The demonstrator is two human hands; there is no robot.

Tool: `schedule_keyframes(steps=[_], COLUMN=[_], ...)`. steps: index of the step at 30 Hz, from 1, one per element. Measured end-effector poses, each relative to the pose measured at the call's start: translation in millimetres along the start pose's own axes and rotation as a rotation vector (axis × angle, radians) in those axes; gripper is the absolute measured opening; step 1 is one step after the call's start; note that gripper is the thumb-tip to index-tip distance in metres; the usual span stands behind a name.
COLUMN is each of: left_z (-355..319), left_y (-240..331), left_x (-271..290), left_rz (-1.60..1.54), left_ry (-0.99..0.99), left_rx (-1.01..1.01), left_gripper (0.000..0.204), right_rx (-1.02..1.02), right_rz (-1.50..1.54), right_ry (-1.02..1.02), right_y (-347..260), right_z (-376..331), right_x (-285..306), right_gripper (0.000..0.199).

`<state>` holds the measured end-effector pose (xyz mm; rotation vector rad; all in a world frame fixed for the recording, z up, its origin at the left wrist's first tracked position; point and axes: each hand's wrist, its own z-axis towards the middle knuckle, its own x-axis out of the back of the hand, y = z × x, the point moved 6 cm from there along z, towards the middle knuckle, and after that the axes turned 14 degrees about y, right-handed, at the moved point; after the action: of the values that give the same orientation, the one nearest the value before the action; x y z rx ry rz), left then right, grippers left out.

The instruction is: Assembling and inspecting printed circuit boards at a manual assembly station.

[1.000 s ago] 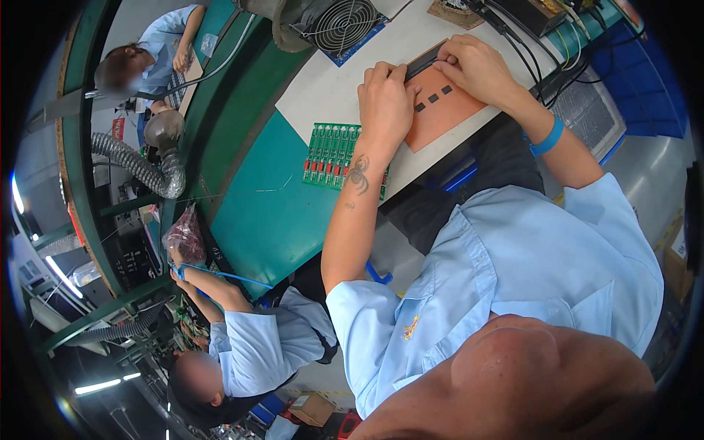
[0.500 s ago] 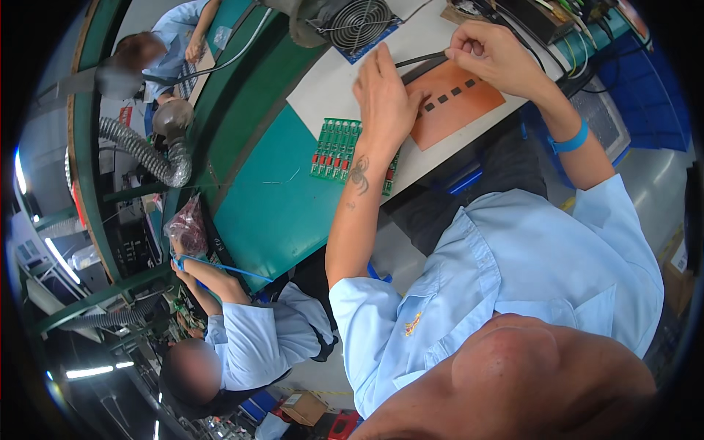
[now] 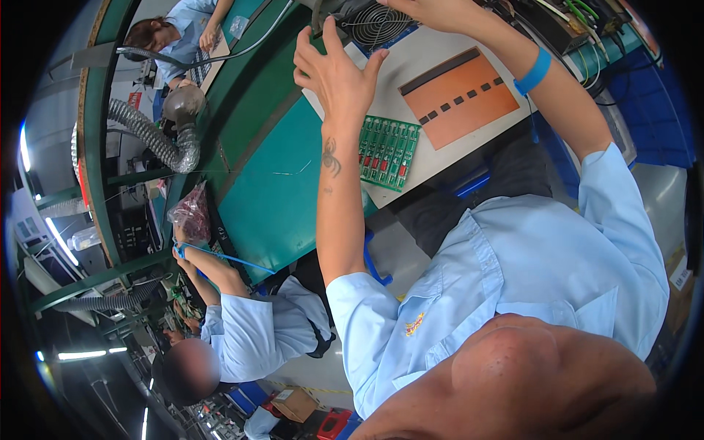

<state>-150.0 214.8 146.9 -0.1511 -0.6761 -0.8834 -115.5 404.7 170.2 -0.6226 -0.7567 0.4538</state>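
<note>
My left hand (image 3: 334,77) is raised in front of the fan, its fingers spread and bent, with nothing visible in it. My right hand (image 3: 438,13) reaches over the fan's right side at the upper edge, which cuts off part of it; whether it holds anything is hidden. The fan (image 3: 379,26) has a round wire guard. Below the hands, an orange sheet (image 3: 458,121) with a row of dark squares lies on the white board (image 3: 499,123). A dark strip (image 3: 440,70) runs along its far edge. Beside it is a green circuit board (image 3: 389,150) with red parts, untouched.
A teal bench mat (image 3: 282,191) extends to the left. Cables and a dark box (image 3: 546,26) crowd the upper right. A flexible metal duct (image 3: 147,136) hangs at the left. One co-worker (image 3: 268,330) sits at lower left by a bag (image 3: 189,216); another (image 3: 183,33) works beyond the green frame.
Both hands have moved up and left, away from the orange sheet toward the fan. The dark strip they held now lies along the sheet's far edge. My left fingers have spread.
</note>
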Motion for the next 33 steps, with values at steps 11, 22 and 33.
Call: schedule_keyframes(steps=[11,22,33], left_z=[11.3,14.9,14.4], left_y=[-2.2,-5.4,-4.1], left_x=[-16.4,-13.9,-15.1], left_rz=[0.05,0.064,0.112], left_ry=[-0.066,-0.049,-0.076], left_rx=[-0.045,-0.011,-0.018], left_gripper=[0.075,0.076,0.074], right_rx=[0.145,0.106,-0.086], right_rz=[-0.11,-0.004,-0.071], right_ry=[0.093,0.095,-0.014], right_y=[6.9,-1.8,13.0], right_z=[14.8,19.1,10.7], right_x=[-1.4,9.0,-2.6], right_gripper=[0.019,0.021,0.018])
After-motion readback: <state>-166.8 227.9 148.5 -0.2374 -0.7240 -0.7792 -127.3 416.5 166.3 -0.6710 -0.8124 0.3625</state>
